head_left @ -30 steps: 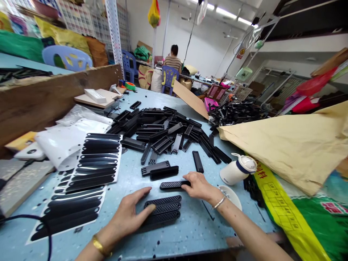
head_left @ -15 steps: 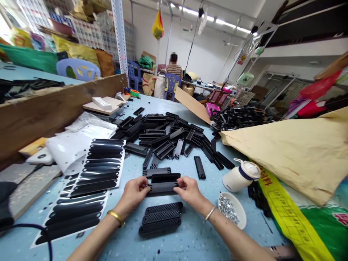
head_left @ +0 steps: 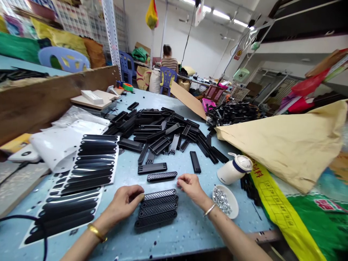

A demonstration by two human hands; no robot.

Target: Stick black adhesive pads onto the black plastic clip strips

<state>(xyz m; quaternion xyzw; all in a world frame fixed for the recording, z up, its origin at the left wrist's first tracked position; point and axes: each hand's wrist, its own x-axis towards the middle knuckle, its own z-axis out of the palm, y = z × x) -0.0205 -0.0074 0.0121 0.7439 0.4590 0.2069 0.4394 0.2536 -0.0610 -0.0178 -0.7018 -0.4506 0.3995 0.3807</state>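
Observation:
My left hand (head_left: 127, 201) has thumb and fingers at the left end of a black textured plastic strip (head_left: 160, 194), the farthest one in a stacked row. Nearer me in that row lie more black textured strips (head_left: 157, 209), side by side on the blue table. My right hand (head_left: 190, 186) holds nothing; its curled fingers are slightly apart, by the right end of a single textured strip (head_left: 162, 176). Behind that strip lies a smooth grey-black strip (head_left: 152, 168). Another strip (head_left: 195, 162) lies alone to the right.
A heap of black strips (head_left: 154, 132) covers the table's middle. Sheets of black adhesive strips (head_left: 89, 165) lie left. On the right are a white bottle (head_left: 233, 168), a white bowl (head_left: 234, 206) of small metal parts and brown paper (head_left: 285, 137). A person (head_left: 170, 62) sits far back.
The smooth-faced strip held between both hands has left that spot; a textured strip now tops the near row. My left hand moved nearer with it, and my right hand let go.

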